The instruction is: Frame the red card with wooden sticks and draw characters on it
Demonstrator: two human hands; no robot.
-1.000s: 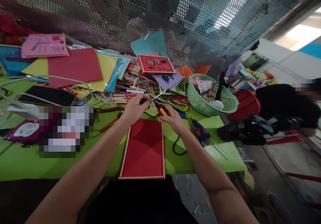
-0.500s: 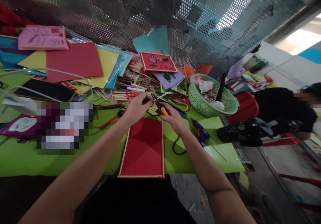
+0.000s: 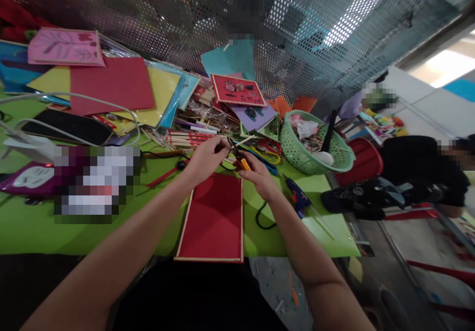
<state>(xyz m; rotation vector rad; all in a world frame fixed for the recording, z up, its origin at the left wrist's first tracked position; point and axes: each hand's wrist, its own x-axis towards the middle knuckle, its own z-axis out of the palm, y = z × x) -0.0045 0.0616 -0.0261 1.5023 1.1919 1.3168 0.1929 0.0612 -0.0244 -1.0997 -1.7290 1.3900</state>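
In front of you, a grey perforated metal screen (image 3: 166, 39) stands behind the table (image 3: 29, 237), whose top is bright green. Below its edge you have a grey floor (image 3: 272, 291) strewn with scraps. To your right are white panels (image 3: 430, 106), and a bright glow (image 3: 451, 66) lights the upper corner.

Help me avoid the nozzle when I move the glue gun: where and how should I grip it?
Probably by the handle of the glue gun, from the near edge of the table: it lies on its side, handle toward that edge, nozzle pointing away. Avoid the clear stick jutting from its back.
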